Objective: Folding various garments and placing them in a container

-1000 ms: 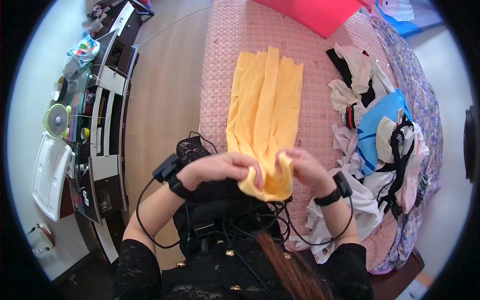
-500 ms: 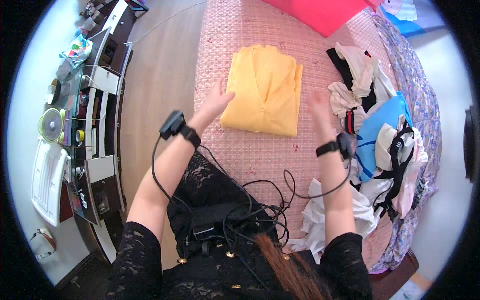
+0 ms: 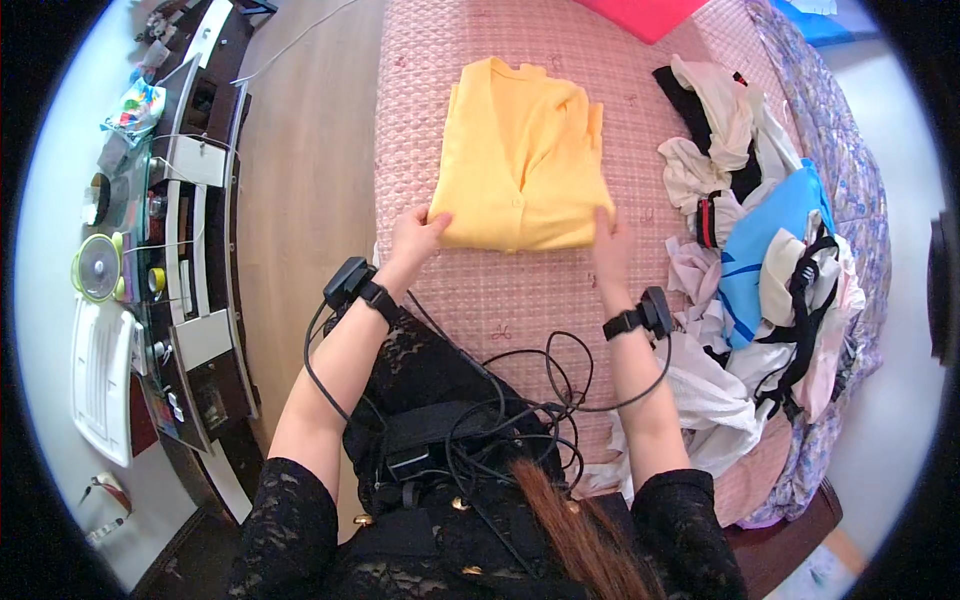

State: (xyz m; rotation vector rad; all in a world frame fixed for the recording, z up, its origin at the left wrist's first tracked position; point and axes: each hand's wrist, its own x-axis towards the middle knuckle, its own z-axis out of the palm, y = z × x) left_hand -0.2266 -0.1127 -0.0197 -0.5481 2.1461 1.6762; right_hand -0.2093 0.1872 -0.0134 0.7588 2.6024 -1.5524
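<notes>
A folded yellow cardigan (image 3: 500, 180) lies on the pink quilted bed cover (image 3: 480, 300) in front of me, its V-neck toward the far side and a button near the front edge. My left hand (image 3: 418, 236) pinches its near left corner between thumb and fingers. At the near right corner, my right hand (image 3: 611, 248) has its fingertips on the fabric; it is slightly blurred, but the fingers close on the edge. The near edge is drawn fairly straight between both hands.
To the right lies a heap of clothes (image 3: 705, 390) with a blue piece (image 3: 770, 250) among them. A pink-red sheet-like item (image 3: 650, 15) is at the far edge. Black cables (image 3: 520, 400) run across my lap. Shelving (image 3: 195, 270) stands left beyond the wooden floor.
Both hands have come from beside the cardigan to its near corners and taken hold. The cardigan's front edge now looks lifted or pulled straight, and the view has shifted slightly.
</notes>
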